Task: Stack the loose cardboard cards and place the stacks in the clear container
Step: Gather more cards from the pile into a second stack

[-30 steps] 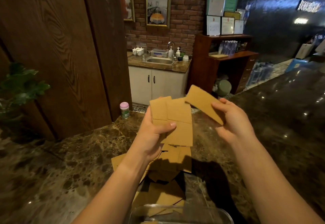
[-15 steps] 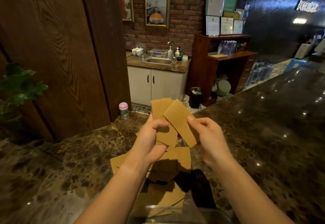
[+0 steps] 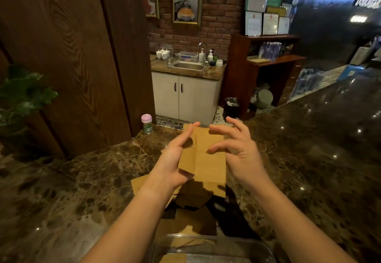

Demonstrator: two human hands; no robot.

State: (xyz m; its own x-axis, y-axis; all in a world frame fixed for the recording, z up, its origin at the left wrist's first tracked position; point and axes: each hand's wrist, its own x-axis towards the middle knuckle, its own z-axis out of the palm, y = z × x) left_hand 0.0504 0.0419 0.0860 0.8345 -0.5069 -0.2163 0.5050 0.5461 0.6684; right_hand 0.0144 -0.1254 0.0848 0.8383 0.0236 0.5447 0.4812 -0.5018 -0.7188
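A small stack of brown cardboard cards [image 3: 206, 159] is held above the marble counter in my left hand [image 3: 175, 159], palm cupped under its left edge. My right hand [image 3: 237, 151] hovers at the stack's right edge with fingers spread and curled, fingertips touching the top card. Below the hands, several loose cards [image 3: 191, 207] lie scattered on the counter in shadow. The clear container [image 3: 257, 248] sits at the bottom edge of the view with a few cards inside.
A dark marble counter [image 3: 82, 190] stretches left and right. A small jar with a pink lid [image 3: 146, 123] stands at the counter's far edge. A green plant [image 3: 22, 95] is at the left. Behind are a wood-panelled wall, a sink cabinet and shelves.
My right hand brought a single card in from the right and laid it onto the stack in my left hand, then let go and opened its fingers. The stack dropped lower.
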